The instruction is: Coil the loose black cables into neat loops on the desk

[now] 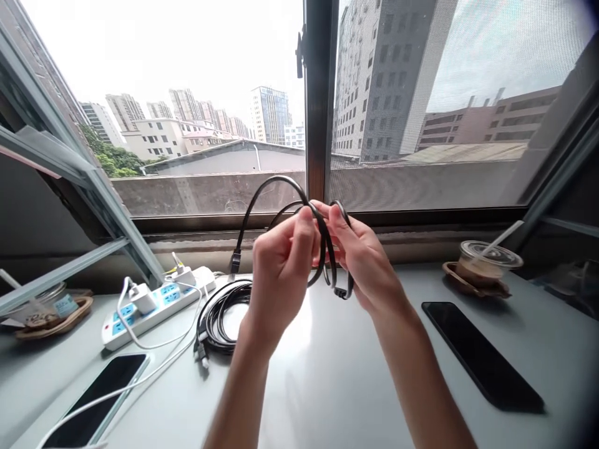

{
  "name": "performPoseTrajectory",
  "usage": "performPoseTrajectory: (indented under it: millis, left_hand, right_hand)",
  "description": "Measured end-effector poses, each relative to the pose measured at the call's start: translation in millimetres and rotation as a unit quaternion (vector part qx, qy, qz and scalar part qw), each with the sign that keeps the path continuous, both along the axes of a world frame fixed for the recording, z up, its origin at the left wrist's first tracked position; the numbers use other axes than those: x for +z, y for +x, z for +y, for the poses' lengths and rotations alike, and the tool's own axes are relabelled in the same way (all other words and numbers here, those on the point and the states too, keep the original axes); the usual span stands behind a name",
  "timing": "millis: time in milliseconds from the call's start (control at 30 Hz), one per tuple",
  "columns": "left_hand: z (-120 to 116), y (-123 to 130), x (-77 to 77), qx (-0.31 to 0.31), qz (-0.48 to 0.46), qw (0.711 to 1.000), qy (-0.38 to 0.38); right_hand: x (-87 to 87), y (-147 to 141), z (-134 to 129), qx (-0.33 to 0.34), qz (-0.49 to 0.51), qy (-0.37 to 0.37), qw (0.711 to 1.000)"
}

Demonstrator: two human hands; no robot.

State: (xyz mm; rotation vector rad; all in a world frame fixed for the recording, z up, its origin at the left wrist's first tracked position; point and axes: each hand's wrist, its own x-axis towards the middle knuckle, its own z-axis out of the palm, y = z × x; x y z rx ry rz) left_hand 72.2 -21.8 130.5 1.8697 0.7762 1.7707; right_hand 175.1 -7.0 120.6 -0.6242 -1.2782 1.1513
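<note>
While the bench (327, 386) carries a power strip (155, 314) and, near it, a coil of black cable (210, 325), the looped black cord (281, 179) is held above them, probably to keep its loops free. Wrists raised, the left hand (281, 271) pinches the cord, thumb up; the right hand (372, 265) grips its loops, a connector (236, 260) dangling at the left.

No text, brand, number or sign can be read. 1 blue label (66, 305) is on the cup (37, 315) at the far left (its print is too small and blurred to make out). Farther right, the blue patches (167, 289) on the white power strip (156, 313) carry marks too small to read.
</note>
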Motion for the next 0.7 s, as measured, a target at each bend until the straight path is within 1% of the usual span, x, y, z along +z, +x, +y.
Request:
performPoseTrajectory:
  millis: [100,167,233,300,333,400,433,467,500,533,600,700]
  left_hand:
    - [-2,-1,-2.9,-0.014,0.162,0.987,-0.020]
    - [-3,-2,-3.7,-0.004,0.234,0.972,-0.028]
    - [-6,-3,-2.7,0.004,0.278,0.960,-0.031]
    - [-10,-5,0.0,0.016,0.287,0.957,-0.023]
    - [-11,-6,1.6,0.038,0.273,0.961,-0.006]
    - [-11,-10,3.7,0.116,0.227,0.965,0.056]
    - [-10,-12,3.8,0.157,0.213,0.960,0.091]
    - [-7,-14,3.0,0.183,0.211,0.953,0.121]
    - [-3,-15,1.3,0.189,0.219,0.946,0.144]
    - [3,-16,-1.2,0.180,0.231,0.943,0.158]
    - [15,-15,-7.6,0.138,0.240,0.946,0.167]
    - [31,-13,-16.1,0.097,0.218,0.956,0.170]
  right_hand:
    - [3.6,8,-4,-0.010,-0.039,0.041,0.998]
    - [4.6,11,-5,-0.043,-0.050,0.077,0.995]
    - [3.9,14,-3,-0.093,-0.045,0.098,0.990]
    - [1.8,18,2,-0.139,-0.043,0.107,0.984]
    - [0.5,21,4,-0.160,-0.050,0.114,0.979]
    - [-1.3,27,6,-0.200,-0.082,0.139,0.966]
    - [-1.6,29,5,-0.216,-0.104,0.155,0.958]
    - [-1.3,31,2,-0.226,-0.128,0.173,0.950]
    - [-0.5,32,-2,-0.229,-0.155,0.191,0.942]
    - [0.6,33,-7,-0.227,-0.184,0.210,0.933]
    - [3.4,33,-17,-0.220,-0.242,0.245,0.913]
    - [7.2,33,-26,-0.224,-0.305,0.266,0.887]
